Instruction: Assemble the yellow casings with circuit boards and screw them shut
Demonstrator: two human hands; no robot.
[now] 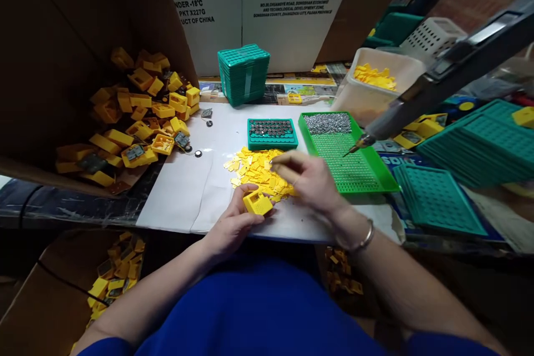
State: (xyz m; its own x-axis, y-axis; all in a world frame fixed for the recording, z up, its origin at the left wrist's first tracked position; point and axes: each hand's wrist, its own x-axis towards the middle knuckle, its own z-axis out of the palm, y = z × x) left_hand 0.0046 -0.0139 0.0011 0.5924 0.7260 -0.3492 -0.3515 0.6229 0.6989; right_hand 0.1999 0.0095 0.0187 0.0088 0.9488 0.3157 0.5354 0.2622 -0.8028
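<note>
My left hand [233, 217] is closed around a small yellow plastic housing [257, 203], which has an open recess and a patch of small holes. Just above and to its right, my right hand [308, 178] hovers over a pile of flat yellow plastic pieces [250, 166], somewhat blurred. Its thumb and fingers are pinched together at a small shiny spot that I cannot make out. Behind the pile lies a teal tray [254, 143] with rows of round, dark metallic button cells [273, 127].
A green tray [390, 182] of small screws [327, 122] sits to the right, under a hanging electric screwdriver [400, 105]. Left is a cardboard box [37, 22] of yellow housings [142, 100]. Stacked teal trays [243, 75] and a plastic tub [359, 94] stand behind.
</note>
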